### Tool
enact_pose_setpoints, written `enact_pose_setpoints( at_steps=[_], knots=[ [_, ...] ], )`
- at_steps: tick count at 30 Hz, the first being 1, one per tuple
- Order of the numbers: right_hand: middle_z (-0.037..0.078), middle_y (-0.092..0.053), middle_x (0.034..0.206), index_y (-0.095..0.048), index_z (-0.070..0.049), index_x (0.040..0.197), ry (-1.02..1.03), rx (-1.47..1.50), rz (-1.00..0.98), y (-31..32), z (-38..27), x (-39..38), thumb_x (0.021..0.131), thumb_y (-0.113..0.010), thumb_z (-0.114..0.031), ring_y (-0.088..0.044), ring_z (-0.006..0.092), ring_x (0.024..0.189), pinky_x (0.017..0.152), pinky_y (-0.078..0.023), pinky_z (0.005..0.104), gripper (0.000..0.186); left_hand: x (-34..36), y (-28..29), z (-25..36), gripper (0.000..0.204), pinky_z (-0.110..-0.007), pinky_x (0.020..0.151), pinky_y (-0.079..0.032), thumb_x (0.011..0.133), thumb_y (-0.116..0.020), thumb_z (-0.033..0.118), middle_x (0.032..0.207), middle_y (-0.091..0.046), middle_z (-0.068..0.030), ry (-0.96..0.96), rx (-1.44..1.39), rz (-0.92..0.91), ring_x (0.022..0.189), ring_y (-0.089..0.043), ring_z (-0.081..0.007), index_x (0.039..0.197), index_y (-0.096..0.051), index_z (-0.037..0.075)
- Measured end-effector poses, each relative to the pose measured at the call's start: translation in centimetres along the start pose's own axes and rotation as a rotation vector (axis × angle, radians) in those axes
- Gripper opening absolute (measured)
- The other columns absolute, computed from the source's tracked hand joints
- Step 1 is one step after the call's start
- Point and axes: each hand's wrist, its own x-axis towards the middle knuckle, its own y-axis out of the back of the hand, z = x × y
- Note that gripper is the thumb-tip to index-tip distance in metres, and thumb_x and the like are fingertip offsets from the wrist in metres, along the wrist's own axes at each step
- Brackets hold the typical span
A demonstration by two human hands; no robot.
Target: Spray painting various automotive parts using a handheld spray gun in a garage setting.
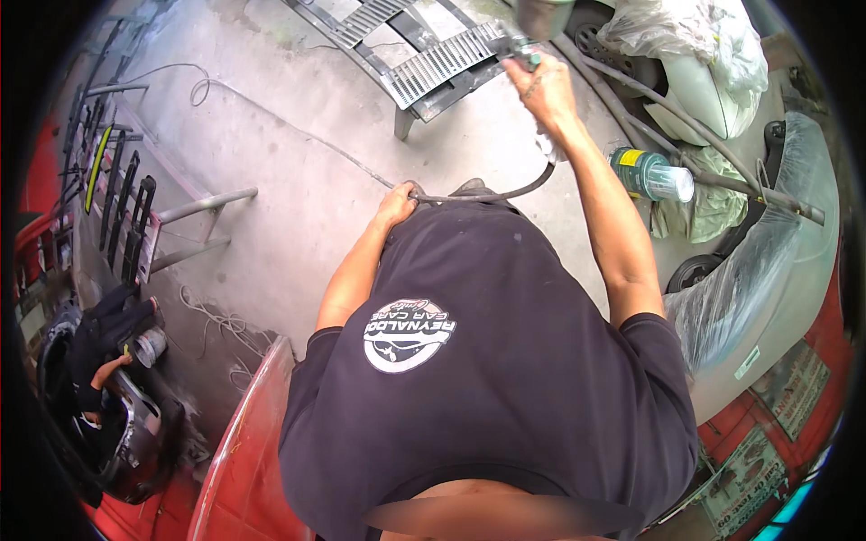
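My right hand (547,97) is closed around a spray gun (516,45), raised at the upper right; its round cup (544,18) is cut off by the picture's upper edge. A dark air hose (505,193) curves from below the gun across my waist. At its other side, my left hand (397,204) grips the hose in front of my body. Just left of the gun lies a black grille panel (442,72) with silver slats, resting on a low stand (404,123). Whether spray is leaving the gun, I cannot tell.
At right, a green can (631,171) and a clear cup (671,183) sit by metal tubes (713,180) and plastic-wrapped parts (749,298). Black trim strips (135,216) lie on a rack at left. Another person (113,334) works by a black bumper (135,442). Hose trails over the floor.
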Motion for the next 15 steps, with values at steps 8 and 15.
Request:
enact_pose_setpoints(
  at_steps=[8,15],
  knots=[
    [0.020,-0.071,0.079,-0.072,-0.002,0.105,0.003,0.375,-0.493,-5.2,-7.8,-2.7,0.090,-0.076,-0.030,-0.070,0.0342,0.074,0.073,-0.054,0.0427,0.033,-2.2,2.4,-3.7,0.028,-0.050,0.096,-0.049,0.083,-0.069,0.016,0.114,-0.065,-0.0234,0.106,0.007,0.078,0.110,-0.061,-0.0445,0.108,-0.064,0.005],
    [0.022,-0.074,0.085,-0.075,-0.004,0.104,0.103,0.072,0.029,-6.2,-3.8,7.9,0.090,-0.073,-0.031,-0.074,0.0350,0.081,0.079,-0.058,0.0435,0.030,-2.9,2.9,-2.9,0.030,-0.049,0.097,-0.050,0.083,-0.071,0.014,0.117,-0.064,-0.0242,0.069,-0.109,0.202,0.112,-0.061,-0.0438,0.109,-0.064,0.003]
  ],
)
